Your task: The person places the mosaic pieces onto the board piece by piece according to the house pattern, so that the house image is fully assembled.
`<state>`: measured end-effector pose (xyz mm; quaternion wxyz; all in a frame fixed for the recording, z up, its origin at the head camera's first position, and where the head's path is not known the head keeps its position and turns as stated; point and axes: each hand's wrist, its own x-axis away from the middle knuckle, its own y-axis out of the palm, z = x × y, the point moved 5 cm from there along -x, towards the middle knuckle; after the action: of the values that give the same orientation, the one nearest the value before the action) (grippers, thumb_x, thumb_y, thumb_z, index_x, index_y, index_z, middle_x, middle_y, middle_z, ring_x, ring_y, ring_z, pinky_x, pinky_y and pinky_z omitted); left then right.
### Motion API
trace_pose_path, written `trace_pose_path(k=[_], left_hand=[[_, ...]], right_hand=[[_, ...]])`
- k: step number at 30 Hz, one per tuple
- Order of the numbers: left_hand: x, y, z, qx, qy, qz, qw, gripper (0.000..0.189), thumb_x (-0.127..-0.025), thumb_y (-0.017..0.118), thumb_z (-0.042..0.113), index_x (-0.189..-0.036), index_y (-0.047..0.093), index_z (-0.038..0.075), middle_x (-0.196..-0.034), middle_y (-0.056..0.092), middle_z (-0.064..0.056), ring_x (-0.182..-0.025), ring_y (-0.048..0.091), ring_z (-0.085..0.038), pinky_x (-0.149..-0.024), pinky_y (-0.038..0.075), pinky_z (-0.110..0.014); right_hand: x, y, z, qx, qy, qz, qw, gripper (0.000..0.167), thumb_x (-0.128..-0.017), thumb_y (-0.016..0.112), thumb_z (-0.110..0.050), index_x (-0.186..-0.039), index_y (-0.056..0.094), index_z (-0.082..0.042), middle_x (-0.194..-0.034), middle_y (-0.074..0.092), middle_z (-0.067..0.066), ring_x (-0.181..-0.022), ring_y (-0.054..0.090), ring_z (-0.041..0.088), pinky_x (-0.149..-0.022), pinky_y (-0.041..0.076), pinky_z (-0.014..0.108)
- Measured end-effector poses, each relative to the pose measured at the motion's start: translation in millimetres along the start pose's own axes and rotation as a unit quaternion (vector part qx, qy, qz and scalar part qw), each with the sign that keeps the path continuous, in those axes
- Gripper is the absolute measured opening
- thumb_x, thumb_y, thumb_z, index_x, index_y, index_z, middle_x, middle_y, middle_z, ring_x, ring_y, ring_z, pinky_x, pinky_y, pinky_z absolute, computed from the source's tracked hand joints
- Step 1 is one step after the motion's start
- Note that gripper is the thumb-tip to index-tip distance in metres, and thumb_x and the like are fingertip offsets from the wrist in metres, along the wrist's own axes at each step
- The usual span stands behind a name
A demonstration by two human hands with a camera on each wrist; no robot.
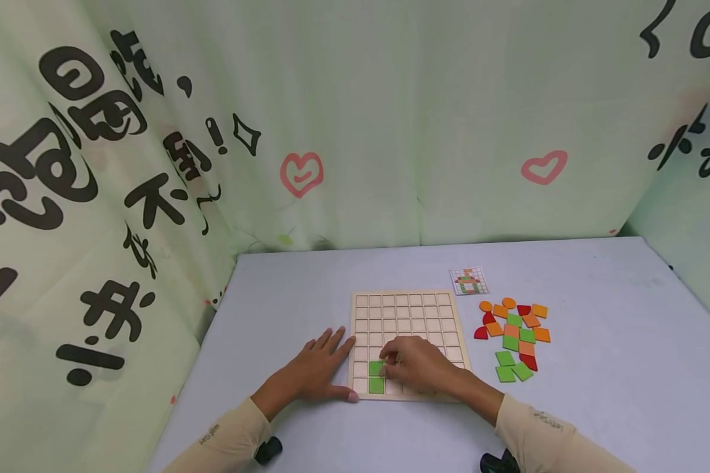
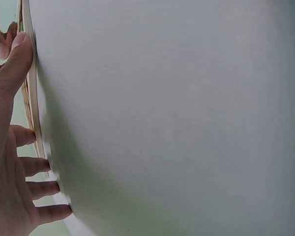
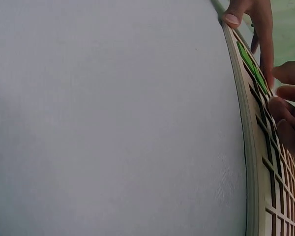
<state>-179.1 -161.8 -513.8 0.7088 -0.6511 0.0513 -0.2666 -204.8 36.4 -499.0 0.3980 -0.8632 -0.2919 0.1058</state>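
Observation:
A wooden grid board (image 1: 405, 295) lies on the table, with two green square tiles (image 1: 376, 385) in neighbouring cells near its lower left corner. My left hand (image 1: 315, 369) rests beside the board, its fingers spread along the left edge and its thumb at the near corner. Over the lower part of the board is my right hand (image 1: 417, 362), fingertips by the upper green tile. In the right wrist view, the fingers (image 3: 287, 92) are loosely bent, with no tile visible between them. Whether they touch the green tile is hard to see.
Right of the board lies a loose spread of tiles (image 1: 511, 332): green, orange and red squares, orange circles and red rounded pieces. A small pattern card (image 1: 469, 281) sits beyond the board's far right corner. Printed curtains (image 1: 414, 131) surround the table (image 1: 597, 315).

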Motion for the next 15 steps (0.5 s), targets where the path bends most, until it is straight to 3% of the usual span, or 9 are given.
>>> trace_pose_path(k=[7,10,15], left_hand=[[0.6,-0.7,0.1,-0.001,-0.003,-0.001,1.0,0.109,-0.079,0.059,0.082,-0.161,0.025,0.018,-0.168,0.021,-0.012,-0.153,0.021,-0.038,-0.115,0.033,-0.058],[0.9,-0.4,-0.3,0.001,-0.002,0.001,1.0,0.109,-0.079,0.06,0.081,-0.16,0.026,0.017,-0.167,0.021,-0.013,-0.153,0.022,-0.039,-0.115,0.033,-0.058],[0.2,0.7,-0.4,0.004,0.003,0.002,1.0,0.109,-0.079,0.058,0.082,-0.161,0.025,0.018,-0.168,0.02,-0.013,-0.153,0.021,-0.039,-0.115,0.033,-0.058]], right_hand=[[12.3,-20.3,16.9,0.008,-0.013,0.024,0.9996,0.014,-0.09,0.075,-0.021,-0.103,0.075,-0.015,-0.082,0.063,-0.016,-0.077,0.054,0.006,-0.068,0.047,0.022],[21.0,-31.7,26.2,0.006,-0.03,0.024,0.9993,0.015,-0.09,0.075,-0.021,-0.103,0.075,-0.013,-0.083,0.063,-0.015,-0.073,0.052,0.004,-0.064,0.047,0.021],[37.4,-52.2,45.0,0.003,-0.022,0.011,0.9997,0.019,-0.092,0.073,-0.023,-0.107,0.073,-0.012,-0.087,0.064,-0.013,-0.065,0.05,0.003,-0.06,0.046,0.02]])
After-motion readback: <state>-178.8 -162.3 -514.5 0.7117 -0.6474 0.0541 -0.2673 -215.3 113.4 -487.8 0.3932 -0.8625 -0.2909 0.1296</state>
